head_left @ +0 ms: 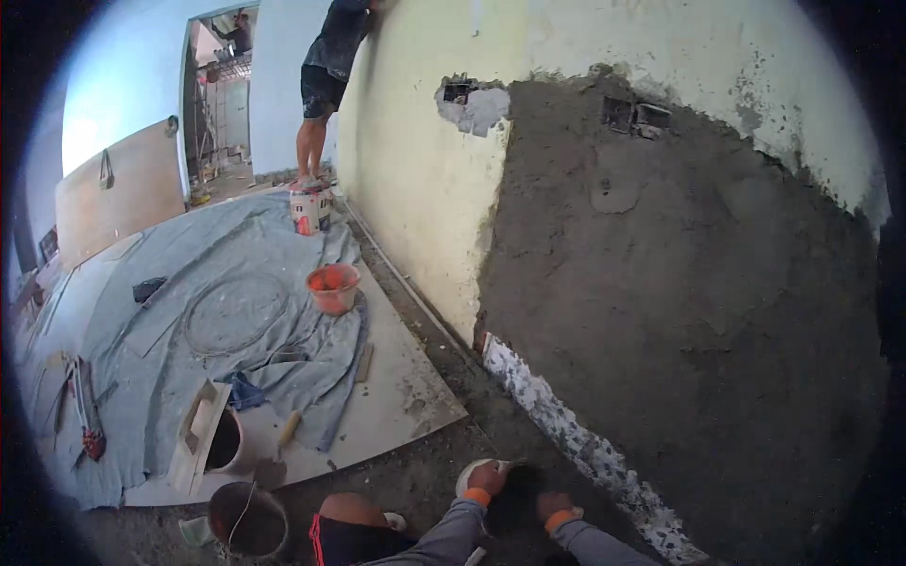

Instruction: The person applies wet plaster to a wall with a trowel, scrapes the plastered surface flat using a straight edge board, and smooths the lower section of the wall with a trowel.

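Note:
At the lower middle, my left hand (484, 478) is closed on a pale, rounded object (464, 479) that I cannot make out clearly. My right hand (554, 506) is closed a little to its right, beside a dark patch (517, 495); what it holds is unclear. Both hands are low by the wall's foot, where a rough white strip (576, 448) runs below dark grey plaster (689, 283). To the left stand a dark bucket (247, 528) with a wire handle and another container (226, 436) with a float (193, 439) leaning across it.
A person (326, 66) stands on a pail (310, 212) by the yellow wall. A grey sheet (241, 245) over boards holds an orange bucket (332, 300), a yellow-handled trowel (288, 429) and other tools. Another person (236, 33) is beyond the doorway. A wooden panel (123, 198) leans at left.

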Motion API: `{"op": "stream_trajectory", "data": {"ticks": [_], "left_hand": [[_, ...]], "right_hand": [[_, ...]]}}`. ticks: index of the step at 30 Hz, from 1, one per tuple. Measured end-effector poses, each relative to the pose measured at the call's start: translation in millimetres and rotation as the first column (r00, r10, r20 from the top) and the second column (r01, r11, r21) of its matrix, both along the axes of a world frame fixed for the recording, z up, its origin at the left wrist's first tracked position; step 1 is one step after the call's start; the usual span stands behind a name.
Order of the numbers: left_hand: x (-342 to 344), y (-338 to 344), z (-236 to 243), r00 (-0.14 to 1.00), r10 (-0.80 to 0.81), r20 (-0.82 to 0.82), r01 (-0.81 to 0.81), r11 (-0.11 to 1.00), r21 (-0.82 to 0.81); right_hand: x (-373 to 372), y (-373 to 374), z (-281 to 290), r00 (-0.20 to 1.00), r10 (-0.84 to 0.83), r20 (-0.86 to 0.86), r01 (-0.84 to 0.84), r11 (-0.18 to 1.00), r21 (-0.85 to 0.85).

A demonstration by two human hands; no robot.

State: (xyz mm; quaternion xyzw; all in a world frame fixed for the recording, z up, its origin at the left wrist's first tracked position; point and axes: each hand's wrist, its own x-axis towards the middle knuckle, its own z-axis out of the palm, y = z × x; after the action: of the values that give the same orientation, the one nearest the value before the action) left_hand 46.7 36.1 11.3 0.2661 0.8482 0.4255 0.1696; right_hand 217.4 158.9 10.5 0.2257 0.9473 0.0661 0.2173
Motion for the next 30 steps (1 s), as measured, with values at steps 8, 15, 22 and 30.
{"op": "stream_trajectory", "data": {"ticks": [8,15,22,30], "left_hand": [[-14.0,-20.4,3.7,0.987,0.082,0.136,-0.096,0.991,0.097],[-24.2,-25.6,-4.8,0.995,0.089,0.041,-0.091,0.994,0.064],[-34.0,-22.0,-36.1,0.960,0.001,-0.278,-0.057,0.980,-0.193],[-38.5,-21.4,-42.2,0.908,0.189,-0.375,-0.166,0.982,0.092]], "right_hand": [[11.7,14.8,-85.3,0.970,0.234,-0.071,-0.244,0.913,-0.326],[27.9,16.8,-158.5,0.850,0.439,-0.290,-0.516,0.803,-0.298],[60.8,16.3,-113.8,0.790,0.428,-0.440,-0.582,0.750,-0.314],[80.4,27.4,-113.3,0.739,0.190,-0.647,-0.508,0.788,-0.348]]}}
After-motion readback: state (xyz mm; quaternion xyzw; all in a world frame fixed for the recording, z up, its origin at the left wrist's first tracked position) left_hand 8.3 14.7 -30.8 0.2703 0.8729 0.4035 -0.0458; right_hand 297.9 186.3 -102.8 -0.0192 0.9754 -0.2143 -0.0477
